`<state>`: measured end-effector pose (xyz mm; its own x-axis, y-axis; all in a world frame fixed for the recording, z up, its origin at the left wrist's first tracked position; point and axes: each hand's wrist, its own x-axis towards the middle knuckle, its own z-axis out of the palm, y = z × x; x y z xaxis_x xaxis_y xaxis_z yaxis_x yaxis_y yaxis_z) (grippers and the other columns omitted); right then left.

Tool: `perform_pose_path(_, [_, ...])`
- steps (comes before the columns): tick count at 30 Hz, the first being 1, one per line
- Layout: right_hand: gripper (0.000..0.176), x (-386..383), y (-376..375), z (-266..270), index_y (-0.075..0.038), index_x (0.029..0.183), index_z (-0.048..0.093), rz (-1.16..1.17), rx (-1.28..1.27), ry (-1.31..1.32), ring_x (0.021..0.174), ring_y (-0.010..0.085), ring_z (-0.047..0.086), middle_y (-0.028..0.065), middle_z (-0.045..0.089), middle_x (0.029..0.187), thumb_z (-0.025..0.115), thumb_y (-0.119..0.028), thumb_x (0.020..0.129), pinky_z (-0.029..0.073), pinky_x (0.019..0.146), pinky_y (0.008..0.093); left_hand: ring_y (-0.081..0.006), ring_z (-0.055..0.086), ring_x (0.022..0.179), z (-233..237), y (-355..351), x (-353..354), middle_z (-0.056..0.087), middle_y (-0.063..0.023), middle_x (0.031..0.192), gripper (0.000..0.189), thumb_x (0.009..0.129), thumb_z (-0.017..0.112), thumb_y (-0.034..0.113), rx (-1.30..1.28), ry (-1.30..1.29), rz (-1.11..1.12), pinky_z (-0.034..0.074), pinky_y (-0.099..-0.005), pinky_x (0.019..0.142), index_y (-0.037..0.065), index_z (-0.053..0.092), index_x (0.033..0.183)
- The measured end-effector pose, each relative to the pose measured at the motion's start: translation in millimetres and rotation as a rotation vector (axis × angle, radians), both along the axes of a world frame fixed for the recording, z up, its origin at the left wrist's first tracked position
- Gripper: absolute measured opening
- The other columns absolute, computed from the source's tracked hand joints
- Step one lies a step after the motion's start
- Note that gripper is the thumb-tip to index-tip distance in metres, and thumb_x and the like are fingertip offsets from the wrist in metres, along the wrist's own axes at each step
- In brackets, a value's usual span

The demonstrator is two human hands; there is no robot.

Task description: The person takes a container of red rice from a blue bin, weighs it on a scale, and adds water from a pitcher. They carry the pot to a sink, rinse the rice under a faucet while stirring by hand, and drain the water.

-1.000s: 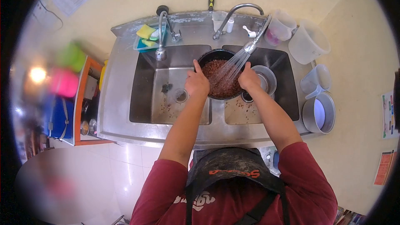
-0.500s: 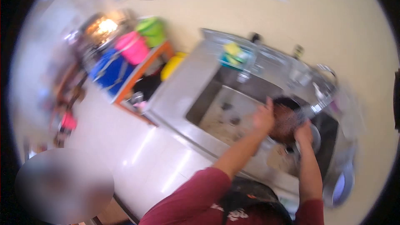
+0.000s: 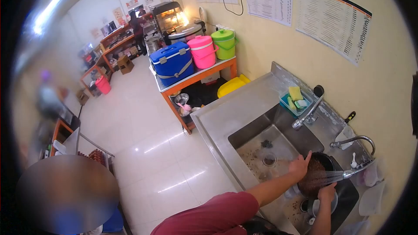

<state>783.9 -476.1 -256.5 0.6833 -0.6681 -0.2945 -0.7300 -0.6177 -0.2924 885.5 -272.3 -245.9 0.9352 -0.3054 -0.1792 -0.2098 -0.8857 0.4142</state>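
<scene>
the pot (image 3: 326,158) is held over the sink (image 3: 249,148), its opposite sides gripped by the left hand (image 3: 299,168) and right hand (image 3: 326,193); the brown bits (image 3: 311,182) are apparently being rinsed under the spray tap (image 3: 349,173), and a level, steady hold seems called for.

This room presents as a commercial kitchen, evidenced by the double-basin steel sink (image 3: 261,127) before me, lit display case (image 3: 168,19), and posted wall charts (image 3: 268,1).
</scene>
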Motion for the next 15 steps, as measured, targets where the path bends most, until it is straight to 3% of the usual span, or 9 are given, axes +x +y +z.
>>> perform_pose_path(7, [0.078, -5, 11, 18, 0.002, 0.152, 0.015, -0.012, 0.032, -0.062, 0.118, 0.0417, 0.058, 0.0306, 0.056, 0.13, 0.058, -0.015, 0.089, 0.046, 0.1, 0.0434, -0.0334, 0.068, 0.091, -6, -4, -1, 0.056, -0.02, 0.115, 0.075, 0.093, 0.05, 0.011, -0.018, -0.007, 0.015, 0.058, -0.0416, 0.074, 0.027, 0.016, 0.158])
perform_pose_path(15, [0.071, -9, -11, -22, 0.001, 0.149, 0.019, 0.034, 0.043, -0.197, 0.113, 0.0435, 0.06, 0.0298, 0.062, 0.121, 0.055, -0.013, 0.09, 0.046, 0.096, 0.0473, -0.0342, 0.069, 0.089, -10, -5, -2, 0.056, -0.0212, 0.114, 0.077, 0.092, 0.051, 0.009, -0.034, -0.022, 0.024, 0.058, -0.0428, 0.075, 0.027, 0.015, 0.158])
